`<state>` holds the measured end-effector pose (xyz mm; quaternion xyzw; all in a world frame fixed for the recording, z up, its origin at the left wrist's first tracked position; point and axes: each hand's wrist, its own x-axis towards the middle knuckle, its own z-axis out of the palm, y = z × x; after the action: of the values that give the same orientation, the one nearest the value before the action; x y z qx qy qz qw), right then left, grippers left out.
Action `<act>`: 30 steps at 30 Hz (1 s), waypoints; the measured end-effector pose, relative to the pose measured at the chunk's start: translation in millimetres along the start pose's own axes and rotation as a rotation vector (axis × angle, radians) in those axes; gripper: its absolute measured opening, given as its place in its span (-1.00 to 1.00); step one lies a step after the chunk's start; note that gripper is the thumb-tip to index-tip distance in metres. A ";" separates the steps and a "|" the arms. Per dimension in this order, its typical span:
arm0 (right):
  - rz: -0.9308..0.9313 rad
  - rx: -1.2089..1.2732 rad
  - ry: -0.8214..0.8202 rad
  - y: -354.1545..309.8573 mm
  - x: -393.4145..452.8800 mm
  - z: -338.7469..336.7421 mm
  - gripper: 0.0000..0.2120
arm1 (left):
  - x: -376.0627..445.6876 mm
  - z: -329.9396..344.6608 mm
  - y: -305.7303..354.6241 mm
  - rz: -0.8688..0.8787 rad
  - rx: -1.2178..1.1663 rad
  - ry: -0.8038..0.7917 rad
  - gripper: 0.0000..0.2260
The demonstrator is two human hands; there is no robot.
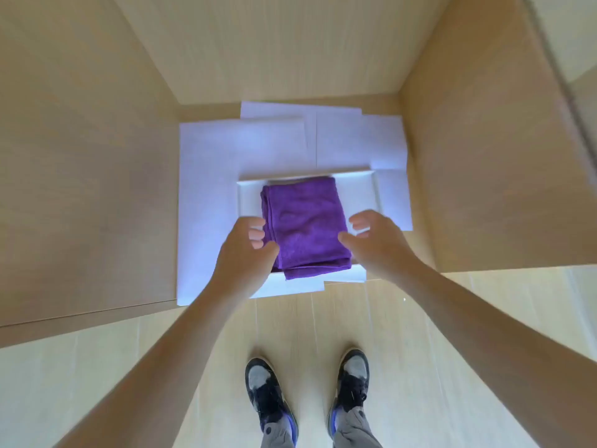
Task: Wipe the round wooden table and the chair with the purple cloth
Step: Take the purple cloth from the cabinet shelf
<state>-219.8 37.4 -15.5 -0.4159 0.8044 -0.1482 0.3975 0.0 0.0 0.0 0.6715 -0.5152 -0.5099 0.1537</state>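
Hands flank folded, fuzzy purple cloth in shallow white tray.

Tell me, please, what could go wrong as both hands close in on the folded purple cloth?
The purple cloth lies folded in a shallow white tray on loose white paper sheets. If the left hand or the right hand catches the tray rim, tray and sheets may slide. Gripping only one layer could let the cloth unfold as it lifts.
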 end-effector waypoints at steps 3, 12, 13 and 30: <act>0.012 -0.037 0.114 8.0 39.7 23.5 -0.63 | 39.2 19.0 -19.3 0.026 0.099 0.076 -0.67; 0.176 -0.024 0.188 6.2 66.2 54.3 -0.54 | 77.8 53.7 -40.3 -0.094 0.170 0.171 -0.51; 0.198 -0.022 0.180 5.3 65.9 55.7 -0.54 | 79.4 55.6 -41.0 -0.123 0.176 0.178 -0.54; 0.208 0.362 0.117 -101.6 -90.0 -78.7 -0.89 | -72.5 -47.3 108.2 -0.052 -0.166 0.014 -0.87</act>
<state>-193.4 39.0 139.2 -0.2434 0.8248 -0.2723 0.4316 -14.3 0.7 137.8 0.6732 -0.4524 -0.5501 0.1989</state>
